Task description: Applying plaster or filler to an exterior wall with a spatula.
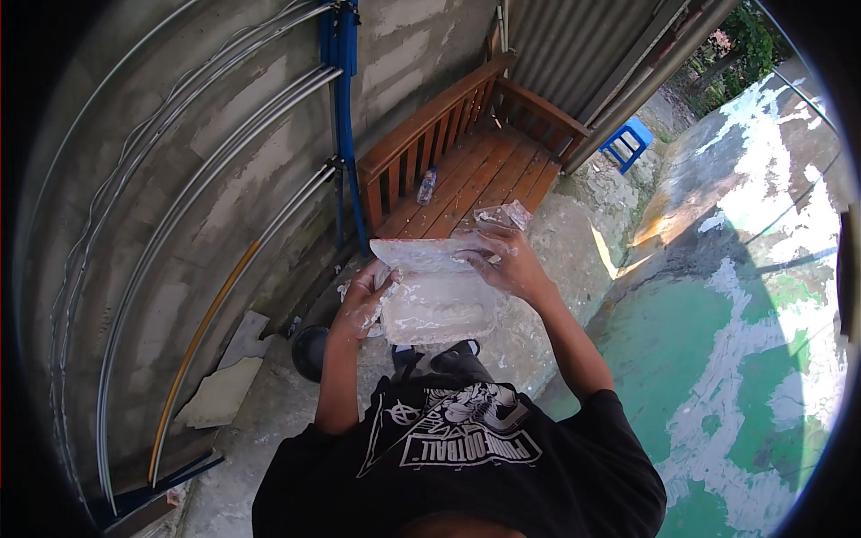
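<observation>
A rectangular tray (pixel 439 314), smeared with white paste, is held out in front of my body. My left hand (pixel 360 298) is closed on the tray's left side, with white smears over its fingers. Above the tray's far edge lies a flat, white-coated sheet (pixel 417 254) with a reddish upper edge. My right hand (pixel 504 258) is closed on the right end of this sheet, its fingers also whitened. Just beyond the right hand is a clear plastic wrapper (pixel 505 215) at the front of the bench. Whether the sheet touches the tray cannot be made out.
A brown wooden bench (pixel 484 175) stands ahead, with a plastic bottle (pixel 427 186) on it. Pipes on a blue post (pixel 339 108) line the block wall at left. A black bowl-like container (pixel 309 352) sits by my feet. A blue stool (pixel 626 143) stands at far right.
</observation>
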Demonstrator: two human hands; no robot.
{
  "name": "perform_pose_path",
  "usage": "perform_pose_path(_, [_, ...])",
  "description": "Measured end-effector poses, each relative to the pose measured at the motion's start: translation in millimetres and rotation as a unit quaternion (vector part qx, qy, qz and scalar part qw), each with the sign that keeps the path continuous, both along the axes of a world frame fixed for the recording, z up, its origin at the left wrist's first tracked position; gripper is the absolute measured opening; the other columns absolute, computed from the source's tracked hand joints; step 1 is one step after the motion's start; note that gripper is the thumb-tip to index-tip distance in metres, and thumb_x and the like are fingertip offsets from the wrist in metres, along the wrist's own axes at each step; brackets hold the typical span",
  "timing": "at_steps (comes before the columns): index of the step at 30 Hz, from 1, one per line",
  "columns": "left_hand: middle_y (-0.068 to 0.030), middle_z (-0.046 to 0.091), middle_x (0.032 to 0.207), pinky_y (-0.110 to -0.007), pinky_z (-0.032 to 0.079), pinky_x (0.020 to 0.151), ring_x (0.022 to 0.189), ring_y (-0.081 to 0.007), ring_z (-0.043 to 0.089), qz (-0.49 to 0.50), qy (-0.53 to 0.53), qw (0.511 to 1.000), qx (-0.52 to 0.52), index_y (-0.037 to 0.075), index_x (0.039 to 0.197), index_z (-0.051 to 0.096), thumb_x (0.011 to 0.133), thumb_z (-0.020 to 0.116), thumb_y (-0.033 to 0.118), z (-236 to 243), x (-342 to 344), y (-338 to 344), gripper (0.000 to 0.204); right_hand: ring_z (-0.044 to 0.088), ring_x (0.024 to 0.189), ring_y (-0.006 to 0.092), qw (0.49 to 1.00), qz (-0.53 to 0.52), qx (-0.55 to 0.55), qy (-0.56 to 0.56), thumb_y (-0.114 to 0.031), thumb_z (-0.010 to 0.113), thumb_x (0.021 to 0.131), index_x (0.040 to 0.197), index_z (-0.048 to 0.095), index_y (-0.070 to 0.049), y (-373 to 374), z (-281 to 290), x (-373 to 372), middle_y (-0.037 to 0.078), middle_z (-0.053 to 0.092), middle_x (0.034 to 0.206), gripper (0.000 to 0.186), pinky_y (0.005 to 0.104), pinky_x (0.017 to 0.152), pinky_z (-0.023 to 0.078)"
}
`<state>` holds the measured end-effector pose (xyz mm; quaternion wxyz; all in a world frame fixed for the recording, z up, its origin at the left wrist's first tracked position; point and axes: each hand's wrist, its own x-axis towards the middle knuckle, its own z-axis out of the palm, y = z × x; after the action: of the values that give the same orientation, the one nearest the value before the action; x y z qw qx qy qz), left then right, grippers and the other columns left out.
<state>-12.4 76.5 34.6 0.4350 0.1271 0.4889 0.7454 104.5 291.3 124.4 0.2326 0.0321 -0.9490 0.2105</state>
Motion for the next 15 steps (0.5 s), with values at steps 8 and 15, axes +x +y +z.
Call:
perform_pose_path(8, [-0.0044,0.064,0.108,-0.026,0.049,0.081,0.092,-0.0099,0.059,0.051,-0.012,0.995,-0.084,0.002,0.124,0.054,0.091,0.062,0.015,-26,4,-8,0.037,0.063,0.087,0.0342,0.984,0.071,-0.086,-0.135,-0.009,0.067,0.075,0.106,0.066,-0.01,13,-14,-35,0.015,0.067,0.097,0.032,0.0421,0.077,0.051])
perform_pose_path(15, [-0.0045,0.062,0.112,-0.027,0.047,0.084,0.097,-0.0109,0.058,0.134,-0.038,0.988,-0.068,0.001,0.125,0.053,0.092,0.061,0.014,-53,13,-9,0.036,0.063,0.089,0.0352,0.965,0.137,-0.114,-0.195,-0.013,0.065,0.078,0.107,0.066,-0.009,37,-47,-71,0.015,0.066,0.099,0.029,0.0428,0.08,0.05])
